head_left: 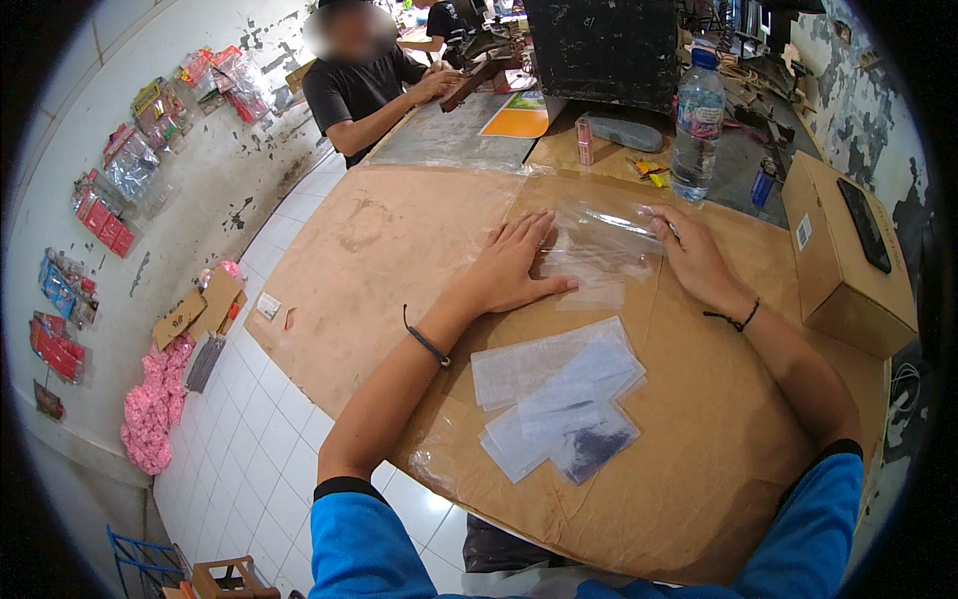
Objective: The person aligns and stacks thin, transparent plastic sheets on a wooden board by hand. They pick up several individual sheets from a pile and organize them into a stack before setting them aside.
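Several clear plastic bags (597, 240) lie loosely overlapped on the brown-covered table in front of me. My left hand (509, 268) rests flat at their left side, fingers stretched out and thumb touching the near edge. At the right, my right hand (697, 256) has its thumb and fingers closed on the edge of a clear plastic bag, which lifts and catches the light. Nearer to me is a fanned pile of translucent flat plastic sleeves (554, 374); the lowest corner looks dark. Neither hand touches that pile.
Beyond my right hand stand a water bottle (698, 130), a blue lighter (763, 186) and a small pink tube (585, 142). A cardboard box (848, 255) with a phone (864, 226) on it borders the right side. Another person (364, 85) works across the table at the far left.
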### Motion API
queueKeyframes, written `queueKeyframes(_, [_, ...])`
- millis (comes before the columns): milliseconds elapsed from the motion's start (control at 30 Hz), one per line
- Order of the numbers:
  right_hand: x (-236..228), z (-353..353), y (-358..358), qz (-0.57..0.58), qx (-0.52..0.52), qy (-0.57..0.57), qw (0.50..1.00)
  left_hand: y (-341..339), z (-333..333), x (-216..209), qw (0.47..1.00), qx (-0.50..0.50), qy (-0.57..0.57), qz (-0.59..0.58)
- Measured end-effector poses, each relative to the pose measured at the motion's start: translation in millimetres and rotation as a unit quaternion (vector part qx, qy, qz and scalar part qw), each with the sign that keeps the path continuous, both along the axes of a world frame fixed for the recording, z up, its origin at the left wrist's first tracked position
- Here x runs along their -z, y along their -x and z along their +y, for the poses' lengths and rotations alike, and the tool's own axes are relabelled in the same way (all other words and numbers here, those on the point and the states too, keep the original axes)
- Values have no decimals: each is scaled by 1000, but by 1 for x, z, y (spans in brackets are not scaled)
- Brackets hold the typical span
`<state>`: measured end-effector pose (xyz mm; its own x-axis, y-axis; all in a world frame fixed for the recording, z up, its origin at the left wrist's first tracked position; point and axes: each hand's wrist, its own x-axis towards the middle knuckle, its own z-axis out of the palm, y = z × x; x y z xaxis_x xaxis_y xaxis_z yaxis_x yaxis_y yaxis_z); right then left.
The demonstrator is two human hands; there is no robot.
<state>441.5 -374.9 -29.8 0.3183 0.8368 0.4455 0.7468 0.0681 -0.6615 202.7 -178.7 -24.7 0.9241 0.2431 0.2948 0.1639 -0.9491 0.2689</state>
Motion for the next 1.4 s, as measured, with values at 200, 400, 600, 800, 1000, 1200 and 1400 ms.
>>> queueKeyframes(200, [-9,-3,9,38,-23,34,998,3,0,-15,997,15,64,52])
queueKeyframes(400, [-5,-3,8,26,3,36,999,4,-6,-17,999,11,26,15])
queueKeyframes(600, [-17,-4,16,-15,-21,60,998,7,6,-2,996,82,29,7])
queueKeyframes(800, [-13,-5,13,1,-64,63,996,5,-6,-25,994,55,33,93])
queueKeyframes(1000, [-15,-4,16,13,-115,54,992,5,3,-5,993,113,31,-17])
queueKeyframes(1200, [-18,-5,16,-13,-58,35,998,1,-1,-15,994,91,24,52])
queueKeyframes(1400, [-17,-8,18,-16,-57,74,995,10,-1,-13,991,128,42,15])
